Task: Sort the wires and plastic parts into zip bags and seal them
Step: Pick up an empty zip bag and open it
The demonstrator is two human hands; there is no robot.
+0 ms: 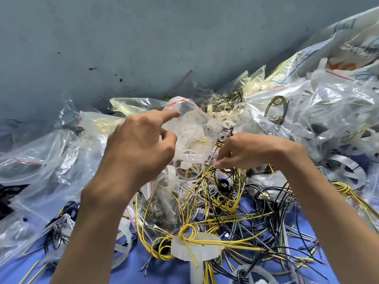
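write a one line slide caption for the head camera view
Left hand holds a clear zip bag while the right hand reaches into tangled wires and plastic parts on a blue table.

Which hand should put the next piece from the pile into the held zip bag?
Right. The right hand is down at the wire pile, fingers curled among the wires just below the zip bag. The left hand is busy gripping that bag.

Blue table [307, 228] — wires [207, 203], bags [41, 156]

Small assembly workshop: blue bench [297, 226] heaped w/ zip bags [338, 111], loose wires [207, 203], scuffed grey wall [123, 42].
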